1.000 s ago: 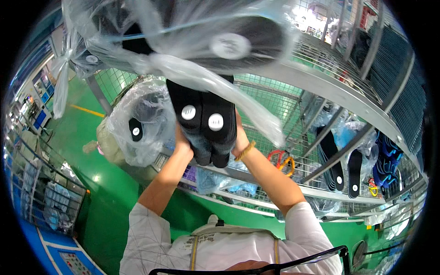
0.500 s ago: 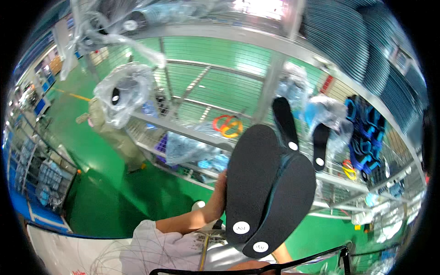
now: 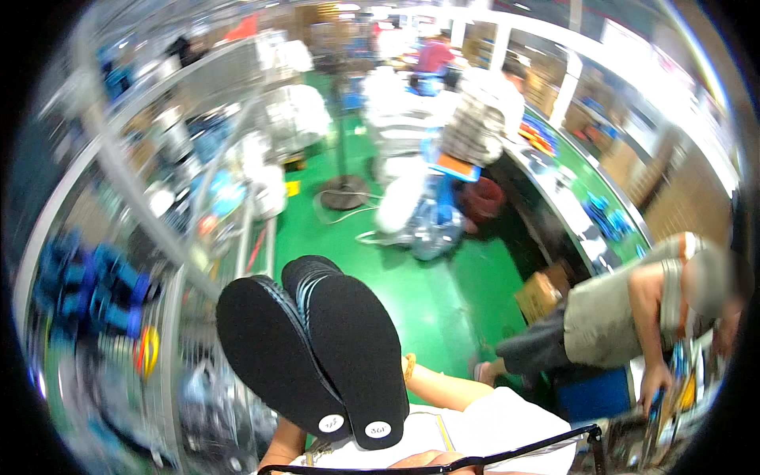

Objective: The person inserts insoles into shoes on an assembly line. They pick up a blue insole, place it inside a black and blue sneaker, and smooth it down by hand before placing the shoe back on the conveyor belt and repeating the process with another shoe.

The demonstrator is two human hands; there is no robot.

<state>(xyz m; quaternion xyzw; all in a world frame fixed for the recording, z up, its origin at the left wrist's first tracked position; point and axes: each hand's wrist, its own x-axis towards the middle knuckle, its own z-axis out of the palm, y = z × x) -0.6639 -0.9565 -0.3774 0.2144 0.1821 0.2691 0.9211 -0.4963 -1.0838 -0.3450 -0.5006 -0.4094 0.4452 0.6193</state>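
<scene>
Two thick stacks of black insoles (image 3: 355, 348) are held up in front of me, fanned in a V. Thin blue-teal layers show along their edges. Each top insole bears a round white sticker (image 3: 379, 430) at its near end. My right wrist (image 3: 409, 367), wearing a beaded bracelet, reaches up to the stacks' right side; its hand is around them and mostly hidden behind. My left forearm (image 3: 286, 443) comes up beneath the left stack, which covers the left hand. Both hands support the stacks, with the fingers out of sight.
A metal rack (image 3: 170, 348) with blue strapped items (image 3: 91, 289) stands at left. Ahead are a fan-like stand (image 3: 343, 194), bagged goods (image 3: 434, 222) and a red bin (image 3: 481, 198). At right, a co-worker (image 3: 625, 317) bends beside a conveyor line (image 3: 574, 206) and a cardboard box (image 3: 538, 297).
My view has swung right, from facing the wire rack to the aisle and conveyor. The insole stacks came along and now appear further left in view, still held up.
</scene>
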